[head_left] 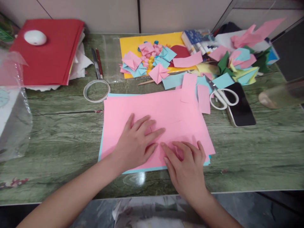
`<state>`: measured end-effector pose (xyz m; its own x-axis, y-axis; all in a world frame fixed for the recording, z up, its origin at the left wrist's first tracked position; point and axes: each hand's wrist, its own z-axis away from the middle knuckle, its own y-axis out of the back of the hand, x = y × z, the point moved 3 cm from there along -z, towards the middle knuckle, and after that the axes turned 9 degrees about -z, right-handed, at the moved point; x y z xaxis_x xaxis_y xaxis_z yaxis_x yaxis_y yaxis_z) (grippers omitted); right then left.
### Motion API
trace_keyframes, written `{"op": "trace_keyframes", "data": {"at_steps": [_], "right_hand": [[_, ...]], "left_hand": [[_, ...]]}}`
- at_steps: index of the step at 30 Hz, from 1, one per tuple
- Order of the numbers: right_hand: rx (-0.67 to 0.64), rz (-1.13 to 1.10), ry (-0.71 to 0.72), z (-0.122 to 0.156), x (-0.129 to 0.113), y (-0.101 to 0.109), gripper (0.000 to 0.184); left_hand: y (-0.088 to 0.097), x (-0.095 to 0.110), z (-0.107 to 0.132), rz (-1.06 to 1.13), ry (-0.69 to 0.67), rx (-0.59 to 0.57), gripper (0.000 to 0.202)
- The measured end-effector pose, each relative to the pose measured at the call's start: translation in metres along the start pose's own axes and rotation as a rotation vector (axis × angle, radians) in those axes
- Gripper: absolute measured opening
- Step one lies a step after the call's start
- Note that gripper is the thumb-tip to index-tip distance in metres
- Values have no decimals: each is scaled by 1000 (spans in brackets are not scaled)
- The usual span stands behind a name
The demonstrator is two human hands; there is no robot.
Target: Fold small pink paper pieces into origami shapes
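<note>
My left hand (136,144) lies spread and flat on a pink sheet of paper (142,106), palm down. Close by on the right, my right hand (187,164) touches the lower part of the same sheet, its fingers slightly bent and apart. Whether a small pink piece lies under those fingertips, I cannot tell. Blue paper (142,171) shows along the lower and left edges beneath the pink sheet. At the sheet's upper right rests a pink paper strip (189,87), with another pink strip (203,98) beside it.
White-handled scissors (223,98) lie partly over a phone (242,107) at the right. Folded paper pieces (133,61) cover yellow paper (128,44) at the back. A tape roll (97,91), a knife (95,63) and a red folder (52,60) with a white mouse (35,37) are at left.
</note>
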<state>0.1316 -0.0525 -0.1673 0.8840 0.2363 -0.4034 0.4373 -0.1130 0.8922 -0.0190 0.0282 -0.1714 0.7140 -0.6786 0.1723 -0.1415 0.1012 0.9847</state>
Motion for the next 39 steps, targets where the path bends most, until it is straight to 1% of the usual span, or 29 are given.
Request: {"op": "trace_keyframes", "data": {"at_steps": [2,5,7,9,10,11,15,17,20,22,24,25,27,29,31,33,36,38,39], "right_hand": [[10,-23,-28,0,6,4,32],[27,-11,-99,-2,21,13,35],[19,3,-97,-4,33,19,33],[3,20,-41,-10,43,25,31],[-25,30,1,-13,48,27,30],[-54,41,60,-17,51,28,29],[-197,118,301,-35,57,32,28],[-213,158,400,-42,57,33,26],[-184,171,490,-48,55,32,23],[-144,136,519,-50,54,30,22],[-120,43,547,-50,53,29,22],[-126,-46,525,-50,54,29,22],[-136,-219,414,-54,54,34,20],[-123,-319,324,-60,52,46,16],[-96,-355,292,-69,45,64,15],[-78,-398,274,-81,37,84,15],[-19,-456,265,-101,22,116,19],[27,-487,271,-113,10,134,22],[49,-500,272,-118,5,142,23]], "left_hand": [[0,0,0,-4,-5,5,44],[0,-1,1,-12,-11,15,45],[1,-1,2,-10,-16,21,48],[1,-1,4,1,-31,24,48],[2,-1,4,8,-33,29,50],[2,-1,5,18,-39,30,51],[7,0,8,26,-32,106,51],[9,-1,8,29,-12,135,51],[13,-3,8,50,-26,165,35],[16,-5,7,61,-15,197,25],[19,-5,7,71,-3,231,19],[21,-6,7,81,21,262,17],[26,-6,8,108,59,298,17],[36,-6,8,137,88,345,17],[52,-5,6,169,107,406,16],[75,-3,1,204,130,479,14],[118,1,-9,278,205,573,13],[144,4,-17,360,271,586,19],[155,6,-20,369,277,592,20]]}}
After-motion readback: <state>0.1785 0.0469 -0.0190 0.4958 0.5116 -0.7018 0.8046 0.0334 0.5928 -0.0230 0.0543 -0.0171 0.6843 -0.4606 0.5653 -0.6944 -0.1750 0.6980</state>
